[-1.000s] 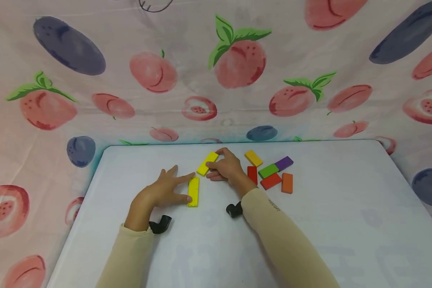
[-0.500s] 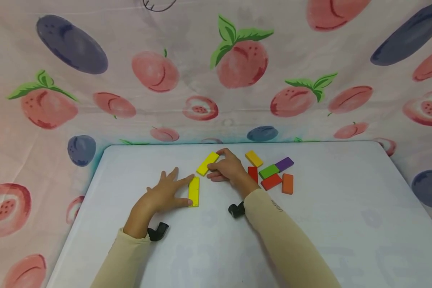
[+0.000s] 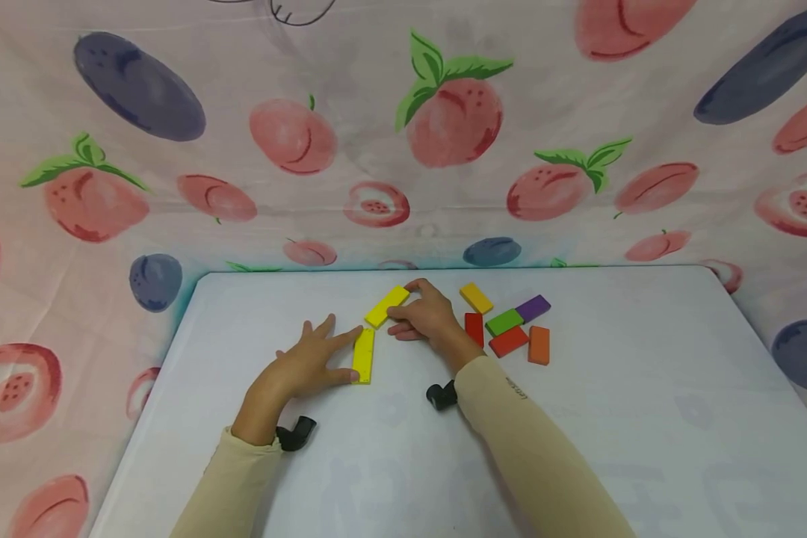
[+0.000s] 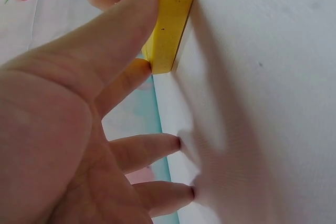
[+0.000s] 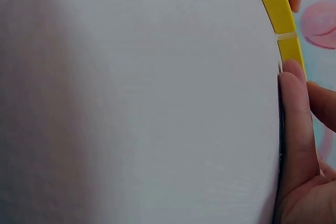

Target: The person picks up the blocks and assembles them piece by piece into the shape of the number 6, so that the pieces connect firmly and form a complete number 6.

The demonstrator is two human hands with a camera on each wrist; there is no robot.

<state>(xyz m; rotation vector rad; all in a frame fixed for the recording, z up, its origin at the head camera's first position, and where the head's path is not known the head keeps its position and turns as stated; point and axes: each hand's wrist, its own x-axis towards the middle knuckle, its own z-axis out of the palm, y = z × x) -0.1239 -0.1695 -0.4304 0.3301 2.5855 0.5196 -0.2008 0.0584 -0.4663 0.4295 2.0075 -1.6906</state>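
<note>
Two narrow yellow blocks stand end to end at an angle on the white table. My left hand (image 3: 302, 365) is spread beside the nearer yellow block (image 3: 365, 356), thumb at its near end and index finger at its far end. In the left wrist view, those straight fingers (image 4: 131, 82) touch the yellow side. My right hand (image 3: 430, 314) pinches the farther, slanted yellow block (image 3: 383, 308) between thumb and index finger. A thin gap separates the two blocks' ends in the right wrist view, where the right fingers (image 5: 296, 95) cover part of the farther one.
Right of my right hand lie an orange-yellow block (image 3: 476, 297), a purple block (image 3: 533, 308), a green block (image 3: 504, 323), two red blocks (image 3: 509, 341) and an orange block (image 3: 539, 346). A fruit-print cloth (image 3: 437, 202) hangs behind the white table (image 3: 645, 388).
The left wrist has drawn back slightly, its fingers staying at the nearer block. The farther yellow block, in my right hand, has turned a little flatter. The nearer one leans slightly more.
</note>
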